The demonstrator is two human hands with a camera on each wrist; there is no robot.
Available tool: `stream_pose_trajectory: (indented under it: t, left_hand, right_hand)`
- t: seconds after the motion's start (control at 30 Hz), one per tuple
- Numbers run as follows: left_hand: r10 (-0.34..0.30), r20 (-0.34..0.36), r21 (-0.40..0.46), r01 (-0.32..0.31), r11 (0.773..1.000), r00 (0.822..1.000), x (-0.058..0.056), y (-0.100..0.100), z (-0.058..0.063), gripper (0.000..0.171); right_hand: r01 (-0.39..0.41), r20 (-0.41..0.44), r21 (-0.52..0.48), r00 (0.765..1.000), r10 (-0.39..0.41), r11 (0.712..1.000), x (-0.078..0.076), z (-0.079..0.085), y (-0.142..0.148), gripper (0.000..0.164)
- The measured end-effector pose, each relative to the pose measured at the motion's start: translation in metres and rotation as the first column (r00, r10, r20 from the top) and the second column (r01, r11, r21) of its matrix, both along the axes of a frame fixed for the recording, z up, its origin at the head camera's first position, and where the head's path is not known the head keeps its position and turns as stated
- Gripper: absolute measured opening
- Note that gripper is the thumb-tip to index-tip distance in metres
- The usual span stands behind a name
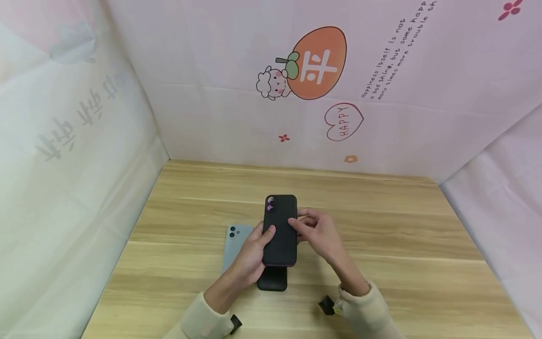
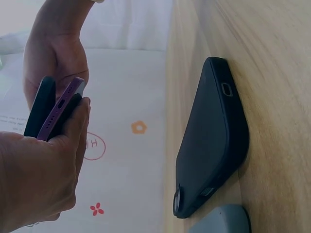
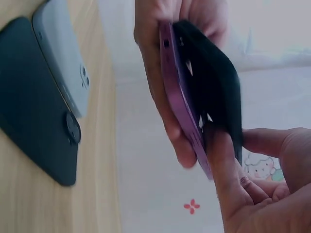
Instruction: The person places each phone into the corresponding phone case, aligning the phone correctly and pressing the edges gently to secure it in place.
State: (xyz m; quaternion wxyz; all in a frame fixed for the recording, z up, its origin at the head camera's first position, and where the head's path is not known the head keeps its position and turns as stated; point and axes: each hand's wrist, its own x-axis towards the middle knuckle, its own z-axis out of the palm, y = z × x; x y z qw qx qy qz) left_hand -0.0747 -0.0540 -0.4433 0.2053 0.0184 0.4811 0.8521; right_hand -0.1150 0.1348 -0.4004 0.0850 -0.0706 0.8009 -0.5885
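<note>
A purple phone (image 3: 174, 87) and a black phone case (image 1: 280, 247) are held up over the table. The case stands partly off the phone, with a gap along one long side in the right wrist view. My left hand (image 1: 251, 254) grips the phone and case from the left, thumb on the case's back. From the right, my right hand (image 1: 320, 235) pinches the loose edge of the case, thumb outside and a finger in the gap. In the head view, purple camera lenses (image 1: 270, 204) show through the case's opening.
Below the hands, a dark-cased phone (image 2: 206, 131) lies on the wooden table (image 1: 190, 197). Beside it, to the left, is a pale blue phone (image 1: 233, 242). A printed white cloth (image 1: 220, 122) hangs behind the table and at both sides.
</note>
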Motion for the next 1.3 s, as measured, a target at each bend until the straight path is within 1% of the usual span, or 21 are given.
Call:
stream_pose_trajectory:
  t: [0.1, 0.23, 0.37, 0.47, 0.57, 0.63, 0.73, 0.83, 1.1, 1.3]
  left_hand:
    - [-0.005, -0.004, -0.013, 0.005, 1.0, 1.0, 0.001, 0.0, 0.001, 0.049]
    - [-0.013, 0.006, -0.036, 0.013, 0.999, 1.0, 0.001, 0.0, 0.002, 0.046]
    - [-0.048, 0.004, -0.064, 0.048, 0.997, 0.999, 0.005, 0.0, 0.002, 0.046]
    - [-0.083, -0.001, -0.099, 0.083, 0.992, 0.997, 0.007, 0.001, 0.002, 0.046]
    - [-0.113, -0.014, -0.129, 0.11, 0.985, 0.993, 0.01, 0.003, 0.004, 0.046]
    - [-0.13, -0.026, -0.143, 0.125, 0.982, 0.991, 0.012, 0.004, 0.005, 0.045]
    - [-0.147, -0.039, -0.159, 0.139, 0.978, 0.988, 0.013, 0.005, 0.006, 0.044]
    - [-0.156, -0.043, -0.171, 0.146, 0.974, 0.987, 0.014, 0.005, 0.007, 0.042]
    - [-0.122, -0.057, -0.187, 0.109, 0.976, 0.991, 0.017, 0.008, 0.009, 0.04]
    - [-0.114, -0.059, -0.17, 0.103, 0.98, 0.992, 0.019, 0.008, 0.01, 0.043]
  right_hand:
    - [0.028, -0.064, 0.058, 0.998, -0.024, 0.998, -0.003, 0.001, 0.005, 0.025]
    - [0.083, -0.151, 0.119, 0.986, -0.065, 0.989, -0.008, 0.004, 0.01, 0.018]
    - [0.112, -0.211, 0.144, 0.974, -0.08, 0.983, -0.014, 0.007, 0.015, 0.021]
    - [0.089, -0.209, 0.181, 0.977, -0.05, 0.979, -0.018, 0.009, 0.017, 0.027]
    - [0.027, -0.181, 0.229, 0.983, 0.015, 0.973, -0.02, 0.01, 0.017, 0.03]
    - [-0.016, -0.151, 0.24, 0.987, 0.054, 0.971, -0.022, 0.011, 0.016, 0.032]
    - [-0.06, -0.103, 0.197, 0.991, 0.081, 0.979, -0.024, 0.012, 0.014, 0.032]
    - [-0.074, -0.075, 0.145, 0.994, 0.085, 0.987, -0.024, 0.013, 0.012, 0.029]
    - [-0.101, -0.087, 0.061, 0.991, 0.106, 0.993, -0.022, 0.014, 0.008, 0.02]
    - [-0.095, -0.105, 0.04, 0.989, 0.099, 0.995, -0.022, 0.014, 0.007, 0.018]
